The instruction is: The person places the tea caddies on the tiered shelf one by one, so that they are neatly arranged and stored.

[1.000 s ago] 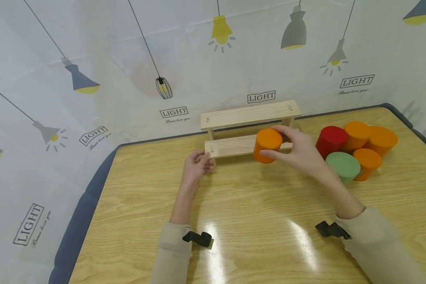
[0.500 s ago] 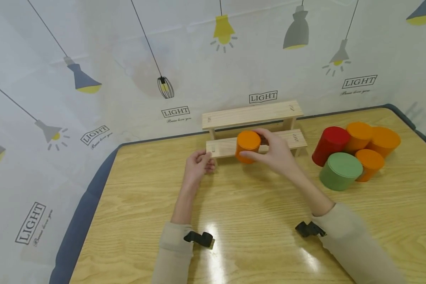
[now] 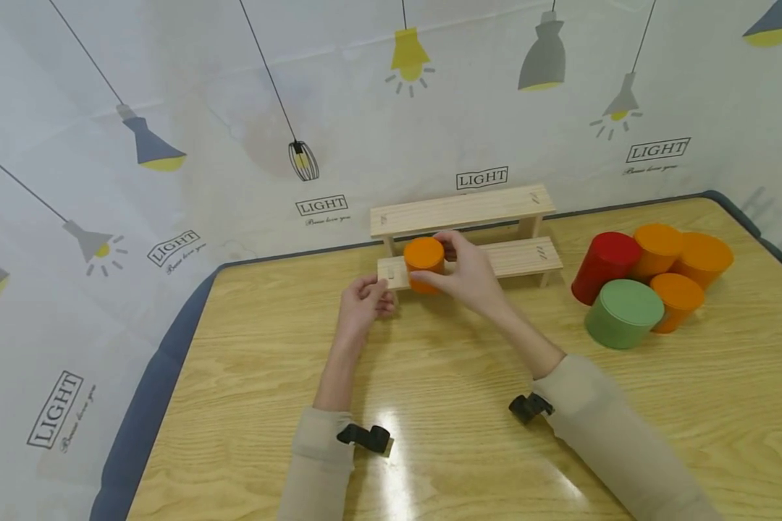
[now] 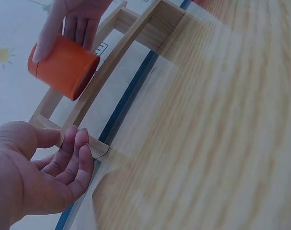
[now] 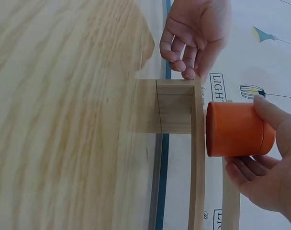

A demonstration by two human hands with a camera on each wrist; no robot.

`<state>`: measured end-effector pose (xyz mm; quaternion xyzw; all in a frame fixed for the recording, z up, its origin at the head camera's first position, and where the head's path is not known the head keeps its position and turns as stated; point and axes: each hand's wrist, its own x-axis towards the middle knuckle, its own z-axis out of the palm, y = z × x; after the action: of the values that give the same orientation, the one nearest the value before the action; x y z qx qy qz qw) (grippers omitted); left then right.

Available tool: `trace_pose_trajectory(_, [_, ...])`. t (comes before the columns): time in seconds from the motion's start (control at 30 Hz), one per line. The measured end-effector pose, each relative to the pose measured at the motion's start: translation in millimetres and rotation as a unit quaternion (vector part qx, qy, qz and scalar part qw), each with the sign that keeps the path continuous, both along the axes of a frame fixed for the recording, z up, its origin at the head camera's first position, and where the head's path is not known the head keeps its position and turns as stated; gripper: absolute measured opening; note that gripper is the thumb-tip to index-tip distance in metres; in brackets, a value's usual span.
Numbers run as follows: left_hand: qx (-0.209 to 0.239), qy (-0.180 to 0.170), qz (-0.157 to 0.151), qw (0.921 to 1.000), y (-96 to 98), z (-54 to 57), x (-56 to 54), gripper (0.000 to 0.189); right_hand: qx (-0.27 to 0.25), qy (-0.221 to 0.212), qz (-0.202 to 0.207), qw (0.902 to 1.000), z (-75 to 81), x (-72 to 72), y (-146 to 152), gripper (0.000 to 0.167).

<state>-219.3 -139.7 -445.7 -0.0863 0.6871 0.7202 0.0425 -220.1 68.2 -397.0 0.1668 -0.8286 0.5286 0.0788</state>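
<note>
There's passing room over the table [image 3: 446, 434] at lower centre between the sleeves [image 3: 319, 463]; canisters [image 3: 652, 260] block centre right, the shelf [image 3: 511, 257] upper centre.

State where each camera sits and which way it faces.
Head: on the head, forward and down at the shelf; left hand, right hand, sleeves show.
Left wrist: on that wrist, past its hand at the shelf; both hands show.
Right wrist: on that wrist, past its hand at the shelf; both hands show.
Wrist views share the orange can.
</note>
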Motion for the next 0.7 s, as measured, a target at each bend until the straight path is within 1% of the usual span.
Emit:
trace_pose_trajectory(0.13, [-0.001,0.006,-0.002,1.0000,0.2,0.0,-0.3,0.030,0.013,0.024,-0.003,0.9996,-2.1,-7.0,-9,0.061])
trace_pose_trajectory(0.27, [0.000,0.010,-0.001,1.0000,-0.1,0.1,0.2,0.028,0.026,0.036,-0.009,0.9990,-3.7,-12.3,-17,0.060])
trace_pose_trajectory(0.7, [0.002,0.004,-0.005,1.0000,-0.7,1.0,1.4,0.029,0.040,0.024,-0.032,0.9984,-5.5,-20.4,-31,0.064])
